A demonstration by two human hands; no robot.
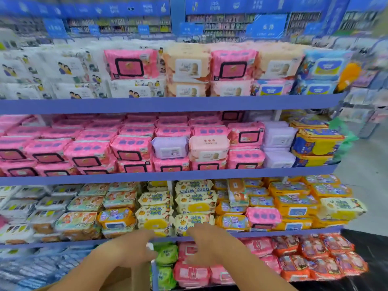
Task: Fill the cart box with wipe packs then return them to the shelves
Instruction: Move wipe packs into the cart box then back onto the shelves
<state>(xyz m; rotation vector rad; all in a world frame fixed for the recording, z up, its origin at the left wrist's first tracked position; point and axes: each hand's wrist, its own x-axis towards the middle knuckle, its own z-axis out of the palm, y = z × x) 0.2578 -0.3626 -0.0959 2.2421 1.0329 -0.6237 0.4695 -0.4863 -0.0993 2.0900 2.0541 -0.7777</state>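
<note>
The left grip is held open, with fingers stretched forward and nothing held in it; its outline is smeared by motion blur. The right grip is likewise open, fingers spread and empty, and is set just beside the left one, apart from it. Both are raised in front of the blue shelf edge. Just beyond the fingertips of both grips, yellow Baby Wipes packs are stacked on that shelf; whether they are touched cannot be told. Directly below the left grip's fingers, green wipe packs are seen on the lower shelf, and below the right grip pink wipe packs are laid flat. Under the left forearm a tan surface is visible; whether it is the cart box cannot be told. Farther to the right of the right grip, red-orange wipe packs are ranged on the lower shelf, and to the left of the left grip blue packs are seen, blurred. Above the right grip and to its right, orange wipe packs fill the shelf, with one pink pack lying among them. One shelf higher above both grips, rows of pink packs with black-framed lids are stacked, and on the top shelf white, pink and peach packs are shown.
</note>
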